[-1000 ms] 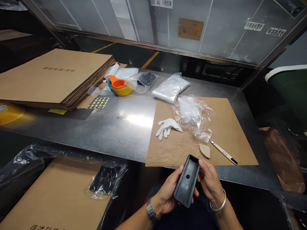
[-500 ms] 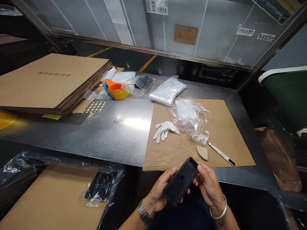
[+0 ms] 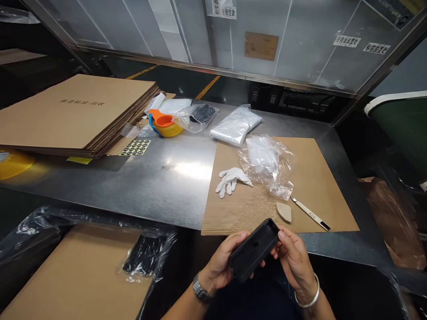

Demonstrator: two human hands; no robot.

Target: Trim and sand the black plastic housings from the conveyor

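Black plastic, one shallow housing (image 3: 254, 250) with a single round hole, sits below the near edge of the steel table (image 3: 160, 178). Both hands grip it: the left hand (image 3: 222, 264) curls its fingers underneath, the right hand (image 3: 293, 260) pinches the far end. On the one cardboard sheet (image 3: 313, 178) lie one white glove (image 3: 231, 178), one crumpled clear bag (image 3: 268, 164), one beige wedge (image 3: 284, 212) and one slim knife (image 3: 310, 214).
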